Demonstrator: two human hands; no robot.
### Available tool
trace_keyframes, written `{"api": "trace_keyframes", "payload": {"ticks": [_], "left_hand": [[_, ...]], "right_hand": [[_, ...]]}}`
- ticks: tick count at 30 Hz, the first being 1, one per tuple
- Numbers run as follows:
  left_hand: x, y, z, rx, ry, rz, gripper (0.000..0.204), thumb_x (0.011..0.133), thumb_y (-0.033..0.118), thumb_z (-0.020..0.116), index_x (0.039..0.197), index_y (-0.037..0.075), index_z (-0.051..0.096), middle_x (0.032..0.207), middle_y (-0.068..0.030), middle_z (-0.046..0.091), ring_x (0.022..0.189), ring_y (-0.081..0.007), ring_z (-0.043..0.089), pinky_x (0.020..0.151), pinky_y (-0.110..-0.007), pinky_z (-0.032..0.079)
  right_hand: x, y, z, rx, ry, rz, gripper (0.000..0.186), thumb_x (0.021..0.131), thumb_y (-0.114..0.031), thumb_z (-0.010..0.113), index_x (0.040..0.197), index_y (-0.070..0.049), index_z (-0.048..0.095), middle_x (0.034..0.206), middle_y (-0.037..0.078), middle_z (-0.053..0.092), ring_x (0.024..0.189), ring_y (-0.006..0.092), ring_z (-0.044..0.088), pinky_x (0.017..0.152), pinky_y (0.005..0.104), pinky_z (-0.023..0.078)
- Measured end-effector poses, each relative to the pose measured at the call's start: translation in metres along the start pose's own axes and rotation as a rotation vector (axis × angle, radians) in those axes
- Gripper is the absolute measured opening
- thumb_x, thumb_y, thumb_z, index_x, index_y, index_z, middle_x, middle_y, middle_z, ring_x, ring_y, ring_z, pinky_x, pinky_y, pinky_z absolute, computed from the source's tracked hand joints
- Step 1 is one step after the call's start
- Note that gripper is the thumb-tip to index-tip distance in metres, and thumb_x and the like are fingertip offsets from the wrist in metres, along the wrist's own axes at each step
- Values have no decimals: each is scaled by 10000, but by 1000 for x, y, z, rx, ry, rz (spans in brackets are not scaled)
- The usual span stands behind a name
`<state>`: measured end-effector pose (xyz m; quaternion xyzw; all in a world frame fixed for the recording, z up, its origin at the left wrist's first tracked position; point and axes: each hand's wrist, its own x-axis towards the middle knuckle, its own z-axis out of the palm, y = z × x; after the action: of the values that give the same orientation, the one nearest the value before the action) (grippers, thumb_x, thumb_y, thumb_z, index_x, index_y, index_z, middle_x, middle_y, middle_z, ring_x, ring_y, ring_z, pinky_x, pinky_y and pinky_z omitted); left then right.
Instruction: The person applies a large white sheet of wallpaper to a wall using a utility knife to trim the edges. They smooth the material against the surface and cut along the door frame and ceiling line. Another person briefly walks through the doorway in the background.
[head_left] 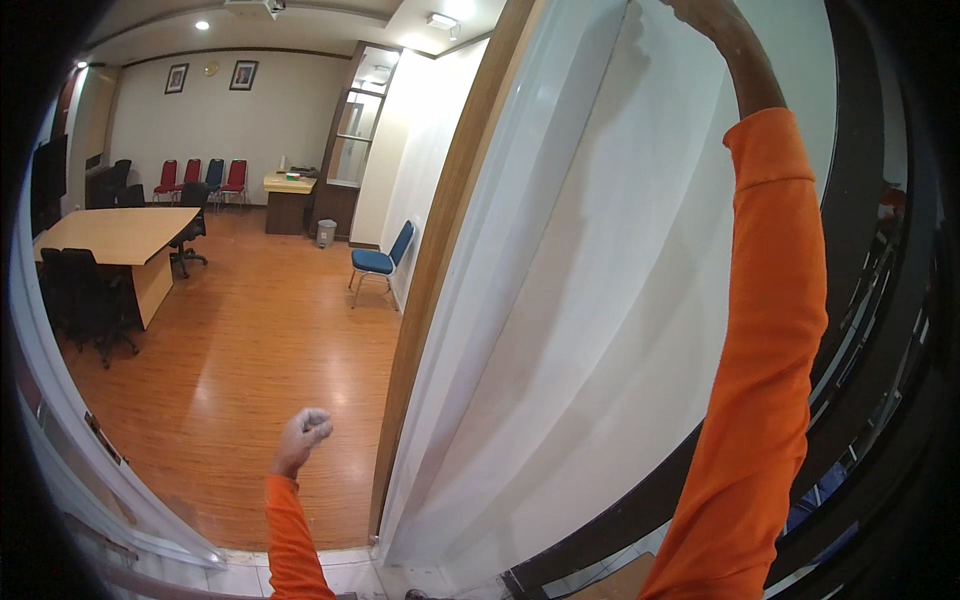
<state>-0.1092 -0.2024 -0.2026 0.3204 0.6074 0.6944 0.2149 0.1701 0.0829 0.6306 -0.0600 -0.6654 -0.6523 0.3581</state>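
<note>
A white wall (610, 330) is filling the near right; on the left, a brown floor (230, 370) is stretching far back, and a table (120, 232) is standing on it. The right hand (708, 14) is showing partly, high before the wall, its grip impossible to tell; the left hand (303, 438), near, is forming a narrow fist, any contents hidden

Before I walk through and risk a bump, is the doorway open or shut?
Open: past the frame and left hand, the floor and table show, with no door across.
</note>
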Motion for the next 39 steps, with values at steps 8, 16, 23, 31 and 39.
{"api": "trace_keyframes", "payload": {"ticks": [8, 16, 23, 31, 39], "left_hand": [[-18, 169, 11, 124, -53, 229, 400, 952, 265, 741, 1230, 2, 628, 1113, -89, 652, 1021, -165, 626, 879, -307, 527], [-26, 239, 48, 351, -260, 342, 374, 944, 287, 740, 1195, 26, 647, 1103, -75, 661, 1033, -177, 624, 946, -336, 513], [-33, 290, 58, 441, -375, 521, 384, 932, 314, 754, 1191, 48, 652, 1060, -62, 658, 996, -183, 612, 961, -338, 482], [-12, 368, 75, 441, -245, 811, 352, 943, 304, 725, 1175, 47, 659, 1039, -58, 651, 970, -138, 605, 879, -319, 512], [64, 529, 154, 784, 301, 1363, 360, 969, 270, 657, 1239, 33, 629, 1221, -185, 629, 1114, -333, 621, 954, -440, 521]], "right_hand": [[7, -95, -48, 422, -59, 617, 400, 886, -383, 606, 1027, -48, 774, 1171, 224, 716, 1128, 399, 666, 980, 480, 534], [31, -62, -32, 486, -149, 434, 284, 870, -351, 675, 963, -98, 763, 924, 114, 718, 790, 294, 627, 739, 434, 533], [12, -85, -96, 691, -598, 532, 296, 876, -392, 712, 958, -111, 758, 837, 42, 700, 599, 156, 538, 527, 339, 460], [-55, -14, -23, 846, 99, 120, 383, 941, -375, 671, 1069, -26, 763, 999, 129, 744, 774, 232, 667, 690, 373, 555], [-95, -147, -88, 848, 299, 829, 391, 951, -346, 670, 1065, 25, 719, 1113, 253, 721, 1031, 404, 693, 908, 482, 534]]}}
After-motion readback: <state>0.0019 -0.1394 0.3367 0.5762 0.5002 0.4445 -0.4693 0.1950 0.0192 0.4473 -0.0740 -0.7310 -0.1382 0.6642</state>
